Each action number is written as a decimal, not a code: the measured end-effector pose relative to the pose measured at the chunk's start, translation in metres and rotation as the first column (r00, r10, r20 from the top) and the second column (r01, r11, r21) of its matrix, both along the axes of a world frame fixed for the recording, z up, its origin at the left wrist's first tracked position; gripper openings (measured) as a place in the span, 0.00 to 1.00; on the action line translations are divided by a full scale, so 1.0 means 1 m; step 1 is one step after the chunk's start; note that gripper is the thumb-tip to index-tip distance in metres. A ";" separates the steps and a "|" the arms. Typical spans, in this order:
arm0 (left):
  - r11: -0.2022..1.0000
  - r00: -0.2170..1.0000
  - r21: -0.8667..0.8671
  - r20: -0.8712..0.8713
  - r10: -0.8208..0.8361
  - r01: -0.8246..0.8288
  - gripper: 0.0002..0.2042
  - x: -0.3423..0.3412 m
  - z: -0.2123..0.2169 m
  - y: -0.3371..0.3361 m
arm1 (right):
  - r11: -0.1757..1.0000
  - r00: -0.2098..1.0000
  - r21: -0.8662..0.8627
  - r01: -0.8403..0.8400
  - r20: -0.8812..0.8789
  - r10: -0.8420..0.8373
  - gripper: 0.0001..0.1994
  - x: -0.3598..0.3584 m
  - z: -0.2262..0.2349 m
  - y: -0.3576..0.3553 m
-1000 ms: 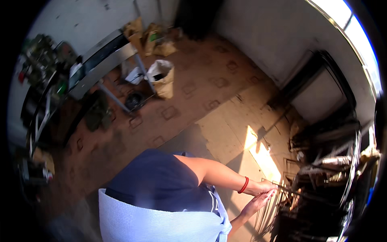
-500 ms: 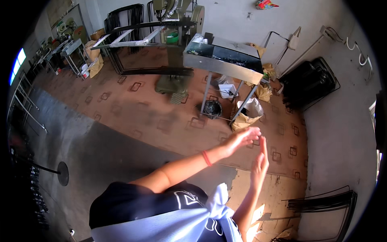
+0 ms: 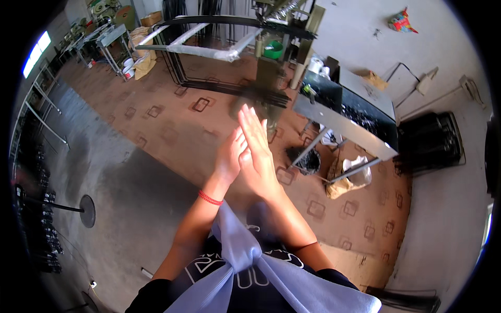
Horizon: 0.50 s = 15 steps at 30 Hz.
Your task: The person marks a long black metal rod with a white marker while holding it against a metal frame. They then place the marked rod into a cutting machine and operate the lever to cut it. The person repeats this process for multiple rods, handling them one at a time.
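My left hand (image 3: 228, 159) and my right hand (image 3: 257, 156) meet in front of me, palm against palm. Their fingers are stretched out and point away from me, and I see no object between them. A red beaded bracelet (image 3: 210, 199) circles my left wrist. Below the hands, a light blue cloth (image 3: 241, 254) is knotted over my dark shirt. Beyond my fingertips stands a green machine (image 3: 270, 75), with a long black frame (image 3: 209, 21) lying across it.
At right stands a metal trough table (image 3: 342, 121) holding small dark pieces. Under it are a black-lined bin (image 3: 307, 160) and a brown sack (image 3: 340, 180). Black frames (image 3: 432, 141) lean on the right wall. A round stand base (image 3: 87, 211) is on the left floor.
My hands, apart at the right before, are now together in the middle of the view. The view has turned, so the table and machine appear farther right.
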<state>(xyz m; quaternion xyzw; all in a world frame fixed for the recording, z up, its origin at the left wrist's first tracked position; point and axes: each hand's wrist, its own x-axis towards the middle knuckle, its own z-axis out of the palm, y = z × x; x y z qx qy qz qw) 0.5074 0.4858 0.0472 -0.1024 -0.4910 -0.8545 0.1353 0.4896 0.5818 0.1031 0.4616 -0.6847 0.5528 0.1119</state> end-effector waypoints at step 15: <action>0.951 0.983 0.254 0.106 0.153 -0.175 0.25 -0.281 0.051 -0.201 | 0.967 0.954 0.128 0.219 0.180 -0.240 0.23 -0.332 -0.046 -0.214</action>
